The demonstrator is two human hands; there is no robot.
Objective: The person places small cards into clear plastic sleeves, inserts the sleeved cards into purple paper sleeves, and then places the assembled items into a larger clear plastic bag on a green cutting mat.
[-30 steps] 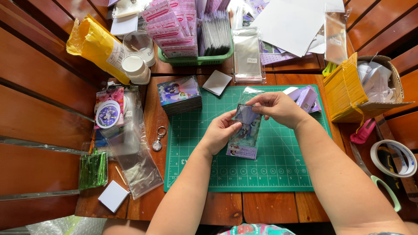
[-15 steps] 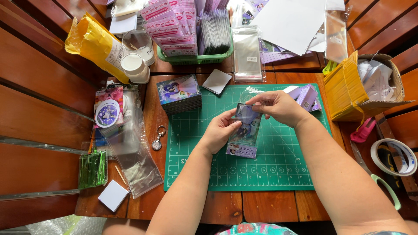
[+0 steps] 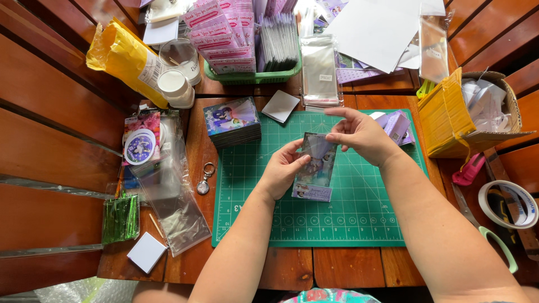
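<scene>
A desk (image 3: pixel 292 269) of reddish-brown wooden planks is seen across the middle of the frame. Slatted wooden boards (image 3: pixel 50 101) of the same colour are set along the left side, and more slats (image 3: pixel 494 33) at the upper right. Gaps between slats are noted. Even daylight is cast throughout.

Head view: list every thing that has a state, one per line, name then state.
Left hand: gripping the printed card's left edge.
Right hand: pinching the card's top.
Printed card: held just above the green cutting mat, upright.
Card stack: piled, face up.
Green basket: full of cards.
Cardboard box: open.
Tape roll: lying flat.
Clear sleeves: lying flat.
</scene>
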